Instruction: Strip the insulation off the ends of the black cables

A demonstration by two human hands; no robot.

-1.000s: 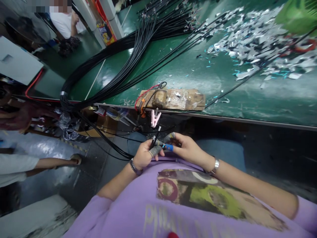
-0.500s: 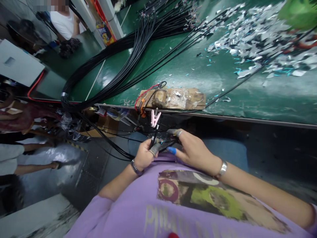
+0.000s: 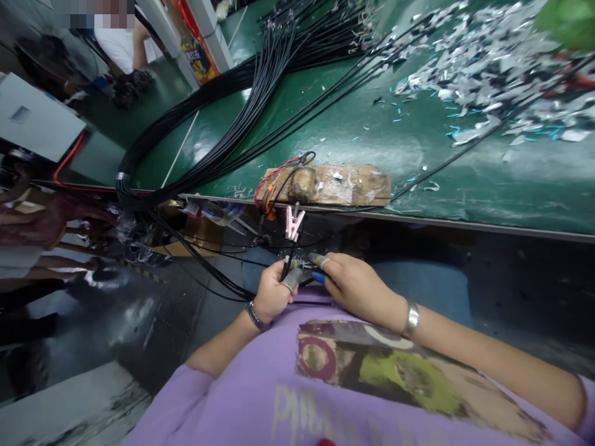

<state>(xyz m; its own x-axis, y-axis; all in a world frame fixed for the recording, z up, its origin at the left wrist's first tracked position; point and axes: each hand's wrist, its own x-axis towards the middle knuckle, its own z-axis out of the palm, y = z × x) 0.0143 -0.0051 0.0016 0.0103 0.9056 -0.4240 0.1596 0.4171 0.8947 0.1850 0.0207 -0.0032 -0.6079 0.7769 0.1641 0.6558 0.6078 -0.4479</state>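
Observation:
My left hand (image 3: 274, 290), its thumb in a grey finger cover, is closed on a black cable (image 3: 288, 259) just below the bench edge. Thin coloured wires show at the cable's end between my hands. My right hand (image 3: 346, 279), with grey and blue covers on its fingertips, is pinched at those wire ends, close to the left fingertips. A pink clip (image 3: 294, 223) hangs right above, at the edge of a worn wooden block (image 3: 348, 184). More black cables run past my left wrist.
A thick looped bundle of black cables (image 3: 186, 118) lies on the green bench (image 3: 372, 136). Silvery foil scraps (image 3: 493, 80) are heaped at the right, near a green object (image 3: 567, 25). Beyond the bench sits a person in white (image 3: 116, 43). A blue seat (image 3: 427, 285) stands below.
My right hand has moved left and its fingers have closed in on the wire ends by my left hand. The left hand stays nearly where it was, holding the cable.

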